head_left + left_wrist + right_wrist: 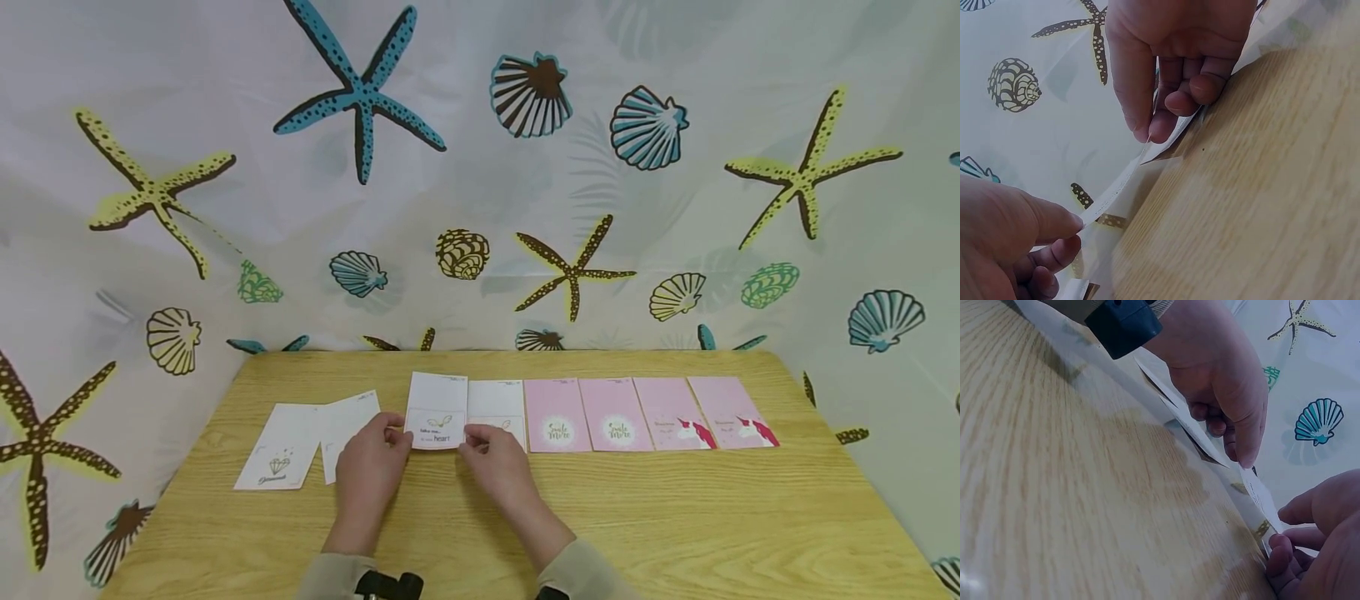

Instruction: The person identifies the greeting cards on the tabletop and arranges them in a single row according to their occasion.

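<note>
My left hand and right hand pinch the two lower corners of a white card with gold wings and "heart" lettering. In the left wrist view, this card bows between the fingertips of the left hand and right hand. Right beside it, a matching winged card is partly covered by the right hand. Another white card, partly hidden behind the left hand, lies tilted against a white card with a gold diamond.
Rightward in the row are two pink "Smile More" cards and two pink unicorn cards, edge to edge on the wooden table. Behind the table hangs a cloth printed with starfish and shells.
</note>
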Available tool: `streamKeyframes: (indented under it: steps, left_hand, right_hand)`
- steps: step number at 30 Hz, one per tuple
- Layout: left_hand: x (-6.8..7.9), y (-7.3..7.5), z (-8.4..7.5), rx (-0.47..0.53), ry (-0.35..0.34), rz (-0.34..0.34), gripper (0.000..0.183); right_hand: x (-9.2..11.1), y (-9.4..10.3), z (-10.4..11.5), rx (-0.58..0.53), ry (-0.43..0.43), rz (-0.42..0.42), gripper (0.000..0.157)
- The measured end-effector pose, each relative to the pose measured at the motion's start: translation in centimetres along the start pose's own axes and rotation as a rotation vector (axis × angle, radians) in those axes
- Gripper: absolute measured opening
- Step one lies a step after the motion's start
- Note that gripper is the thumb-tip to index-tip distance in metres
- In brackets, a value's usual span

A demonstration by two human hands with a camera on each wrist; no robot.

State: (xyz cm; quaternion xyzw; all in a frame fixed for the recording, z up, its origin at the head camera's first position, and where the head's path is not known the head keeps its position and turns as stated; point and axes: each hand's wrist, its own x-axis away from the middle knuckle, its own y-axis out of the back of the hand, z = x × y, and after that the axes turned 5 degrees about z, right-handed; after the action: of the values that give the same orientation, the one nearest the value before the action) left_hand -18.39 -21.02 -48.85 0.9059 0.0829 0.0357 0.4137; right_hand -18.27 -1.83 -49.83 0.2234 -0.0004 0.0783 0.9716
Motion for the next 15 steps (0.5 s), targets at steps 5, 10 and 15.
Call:
streamKeyframes:
  steps: [5, 10, 15]
  left_hand:
    - [0.08, -0.09, 0.23, -0.007, 0.016, 0.002, 0.028]
    - [0.01, -0.20, 0.47, -0.022, 0.015, 0.000, 0.027]
    - [-0.06, -0.34, 0.58, -0.036, 0.013, 0.002, 0.027]
  right_hand:
    - [0.15, 0.08, 0.24, 0.018, -0.006, 0.031, 0.033]
    - [0.11, 0.02, 0.21, 0.033, -0.002, 0.048, 0.035]
    - [0.29, 0.14, 0.45, 0.036, 0.016, 0.042, 0.036]
